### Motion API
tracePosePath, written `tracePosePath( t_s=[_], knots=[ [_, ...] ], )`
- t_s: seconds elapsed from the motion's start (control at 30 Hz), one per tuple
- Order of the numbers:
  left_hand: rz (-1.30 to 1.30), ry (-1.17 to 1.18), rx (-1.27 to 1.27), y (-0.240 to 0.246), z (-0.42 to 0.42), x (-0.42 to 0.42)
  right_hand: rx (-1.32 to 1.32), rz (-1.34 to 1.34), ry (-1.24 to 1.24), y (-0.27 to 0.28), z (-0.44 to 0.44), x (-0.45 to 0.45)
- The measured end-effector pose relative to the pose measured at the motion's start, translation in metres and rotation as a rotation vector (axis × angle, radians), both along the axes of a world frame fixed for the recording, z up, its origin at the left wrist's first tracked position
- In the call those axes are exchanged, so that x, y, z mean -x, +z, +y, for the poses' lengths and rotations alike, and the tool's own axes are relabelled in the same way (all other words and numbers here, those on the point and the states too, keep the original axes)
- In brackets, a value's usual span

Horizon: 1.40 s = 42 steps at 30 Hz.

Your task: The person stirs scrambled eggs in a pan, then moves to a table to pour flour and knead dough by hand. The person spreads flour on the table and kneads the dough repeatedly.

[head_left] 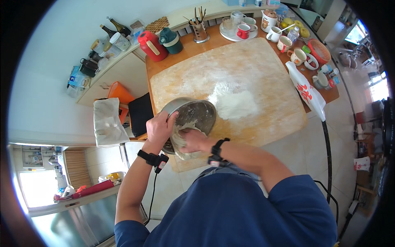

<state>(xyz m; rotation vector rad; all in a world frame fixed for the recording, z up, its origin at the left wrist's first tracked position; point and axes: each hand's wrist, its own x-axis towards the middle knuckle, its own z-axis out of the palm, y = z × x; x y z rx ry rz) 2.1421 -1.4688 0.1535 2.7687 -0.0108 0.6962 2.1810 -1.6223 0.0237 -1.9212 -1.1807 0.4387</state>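
Note:
A steel mixing bowl (202, 112) is tilted over the near left part of a floured wooden board (262, 71). My left hand (161, 128) grips the bowl's rim at its left side, thumb over the edge. Inside the bowl, and at its lower edge, lies pale, sticky dough (185, 152). My right hand (193, 140) is pressed into the dough, its fingers partly hidden by it. Bits of dough cling to the bowl's inner wall. To the right of the bowl a heap of white flour (237, 104) is spread on the board.
A red thermos jug (151, 46), a green jug (170, 40) and a utensil holder (200, 32) stand behind the board. A round tray (222, 33) bears cups. Several mugs, a red basket (320, 51) and a white plastic bag (305, 88) line the right side.

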Motion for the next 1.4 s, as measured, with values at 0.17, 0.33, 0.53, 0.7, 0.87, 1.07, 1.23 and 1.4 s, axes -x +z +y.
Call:
tracePosePath(
  t_s=[0.17,0.33,0.53,0.7,0.87,1.07,1.23,1.4],
  knots=[
    [0.090,0.101,0.080,0.001,0.004,0.000,0.069,-0.085,-0.018,0.016,-0.005,-0.022],
    [0.094,0.024,0.083,-0.001,0.002,0.003,-0.319,-0.047,-0.254,0.005,0.037,-0.022],
    [0.136,0.133,0.145,-0.001,0.002,0.008,0.161,0.094,-0.008,-0.005,0.062,-0.010],
    [0.113,0.091,0.130,-0.008,0.010,0.015,0.237,0.017,0.155,0.006,0.050,-0.005],
    [0.087,0.037,0.008,-0.009,0.011,0.012,0.210,-0.102,0.147,0.024,0.039,0.005],
    [0.142,0.053,0.073,0.003,0.000,0.000,-0.148,0.062,0.130,0.036,0.069,-0.015],
    [0.100,0.079,-0.064,0.005,-0.002,0.002,0.009,0.239,0.183,-0.001,0.089,0.010],
    [0.076,0.038,-0.077,0.000,0.004,0.005,0.177,-0.116,0.228,-0.017,0.092,0.004]
  ],
)
